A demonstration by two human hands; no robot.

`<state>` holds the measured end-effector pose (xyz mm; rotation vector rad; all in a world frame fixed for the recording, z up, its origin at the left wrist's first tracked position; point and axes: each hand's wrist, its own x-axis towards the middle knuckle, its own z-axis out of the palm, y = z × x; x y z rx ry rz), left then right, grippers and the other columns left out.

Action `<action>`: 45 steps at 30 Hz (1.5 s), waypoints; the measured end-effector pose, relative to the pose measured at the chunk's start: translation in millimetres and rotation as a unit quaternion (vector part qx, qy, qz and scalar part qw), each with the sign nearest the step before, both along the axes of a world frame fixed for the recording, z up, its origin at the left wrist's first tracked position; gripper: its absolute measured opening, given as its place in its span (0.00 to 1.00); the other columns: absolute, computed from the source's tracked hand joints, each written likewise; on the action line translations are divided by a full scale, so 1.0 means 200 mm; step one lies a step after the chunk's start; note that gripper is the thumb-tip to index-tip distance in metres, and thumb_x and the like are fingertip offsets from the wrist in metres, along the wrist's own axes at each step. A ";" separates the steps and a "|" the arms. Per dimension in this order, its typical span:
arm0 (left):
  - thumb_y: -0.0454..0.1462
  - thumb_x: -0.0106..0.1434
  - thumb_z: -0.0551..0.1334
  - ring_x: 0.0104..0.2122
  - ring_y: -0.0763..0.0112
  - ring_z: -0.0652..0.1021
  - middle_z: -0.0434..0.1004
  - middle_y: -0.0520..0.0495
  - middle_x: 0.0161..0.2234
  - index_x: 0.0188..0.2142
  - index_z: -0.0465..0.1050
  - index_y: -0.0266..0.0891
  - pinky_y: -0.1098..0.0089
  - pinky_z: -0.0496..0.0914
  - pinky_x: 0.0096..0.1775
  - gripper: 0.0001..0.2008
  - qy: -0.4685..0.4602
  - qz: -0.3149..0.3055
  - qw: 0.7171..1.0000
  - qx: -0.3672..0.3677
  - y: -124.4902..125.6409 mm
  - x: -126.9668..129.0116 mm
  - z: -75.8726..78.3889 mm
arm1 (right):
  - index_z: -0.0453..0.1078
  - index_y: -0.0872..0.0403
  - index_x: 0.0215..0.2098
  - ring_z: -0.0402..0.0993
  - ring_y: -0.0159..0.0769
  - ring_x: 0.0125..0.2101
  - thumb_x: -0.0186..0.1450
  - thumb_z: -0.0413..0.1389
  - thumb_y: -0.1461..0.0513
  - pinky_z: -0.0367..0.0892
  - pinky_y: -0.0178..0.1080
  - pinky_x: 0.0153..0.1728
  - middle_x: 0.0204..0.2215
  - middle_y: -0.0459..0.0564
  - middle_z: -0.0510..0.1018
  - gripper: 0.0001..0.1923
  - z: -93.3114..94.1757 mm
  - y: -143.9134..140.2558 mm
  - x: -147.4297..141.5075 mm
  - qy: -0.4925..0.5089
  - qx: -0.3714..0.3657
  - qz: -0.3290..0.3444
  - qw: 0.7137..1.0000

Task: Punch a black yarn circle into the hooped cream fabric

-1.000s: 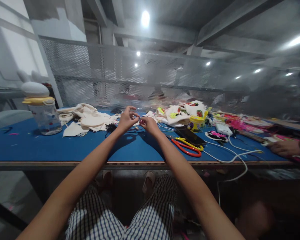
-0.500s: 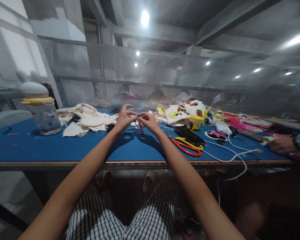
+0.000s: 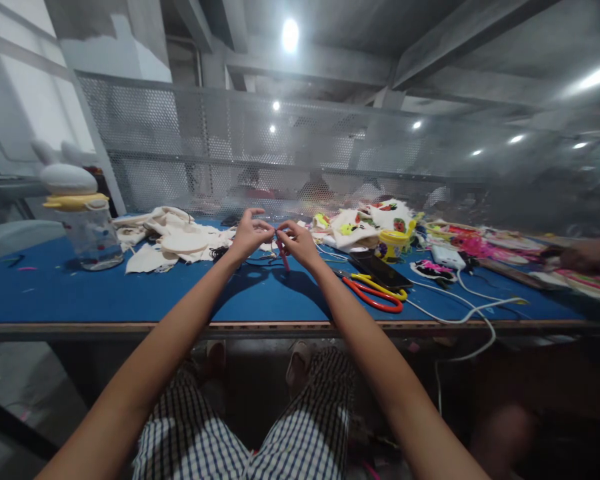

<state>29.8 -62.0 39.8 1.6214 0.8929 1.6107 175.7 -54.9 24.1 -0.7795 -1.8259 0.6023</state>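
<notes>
Fingertips meet above the blue table [image 3: 130,293]: your left hand [image 3: 250,235] and right hand [image 3: 297,241] both pinch a thin pink strand [image 3: 283,256] that hangs between them, near the red-handled scissors [image 3: 373,298] and white cloth pile [image 3: 175,241]

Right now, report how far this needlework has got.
Done: embroidered pieces lie piled at the back. In hand: left hand and right hand pinch something small together, a pink strand hanging below. Left: plain cloth pieces lie unstitched.
</notes>
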 end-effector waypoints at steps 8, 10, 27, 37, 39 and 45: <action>0.27 0.47 0.66 0.19 0.78 0.74 0.71 0.60 0.22 0.42 0.57 0.37 0.74 0.70 0.26 0.25 -0.006 -0.004 1.000 -0.019 -0.01 0.01 0.01 | 0.65 0.52 0.36 0.70 0.29 0.17 0.64 0.48 0.59 0.63 0.30 0.21 0.18 0.39 0.70 0.07 0.00 0.00 0.00 -0.050 0.054 -0.046 0.996; 0.28 0.46 0.68 0.19 0.78 0.74 0.71 0.59 0.23 0.42 0.57 0.37 0.74 0.70 0.26 0.26 -0.008 -0.002 1.000 -0.020 -0.01 0.01 0.01 | 0.66 0.52 0.35 0.70 0.30 0.18 0.64 0.48 0.59 0.63 0.30 0.22 0.17 0.40 0.70 0.07 0.00 -0.01 0.01 -0.062 0.067 -0.055 0.994; 0.30 0.45 0.70 0.21 0.79 0.74 0.73 0.56 0.27 0.42 0.58 0.38 0.75 0.70 0.27 0.28 0.006 0.009 1.000 -0.016 0.02 0.00 -0.01 | 0.61 0.51 0.34 0.67 0.32 0.17 0.65 0.44 0.60 0.60 0.33 0.22 0.18 0.42 0.69 0.06 0.00 -0.01 0.01 -0.068 0.068 -0.071 0.993; 0.29 0.46 0.68 0.20 0.79 0.74 0.72 0.57 0.26 0.41 0.57 0.38 0.74 0.70 0.27 0.26 0.004 0.003 1.000 -0.017 0.01 0.00 0.00 | 0.61 0.50 0.33 0.67 0.32 0.19 0.66 0.45 0.59 0.60 0.32 0.24 0.18 0.41 0.68 0.07 0.00 -0.01 0.00 -0.096 0.092 -0.058 0.989; 0.29 0.47 0.68 0.21 0.79 0.74 0.72 0.56 0.27 0.42 0.57 0.38 0.74 0.70 0.27 0.25 0.007 0.001 1.000 -0.016 0.01 0.00 0.00 | 0.61 0.50 0.33 0.67 0.32 0.18 0.67 0.45 0.59 0.60 0.33 0.24 0.17 0.40 0.68 0.06 0.00 -0.01 0.00 -0.095 0.091 -0.055 0.990; 0.30 0.46 0.69 0.21 0.79 0.74 0.73 0.56 0.27 0.42 0.58 0.38 0.74 0.70 0.28 0.27 0.011 -0.005 1.000 -0.007 0.02 0.00 -0.01 | 0.59 0.50 0.32 0.66 0.30 0.15 0.67 0.44 0.61 0.59 0.32 0.22 0.17 0.39 0.68 0.06 0.00 -0.01 0.00 -0.093 0.075 -0.052 0.991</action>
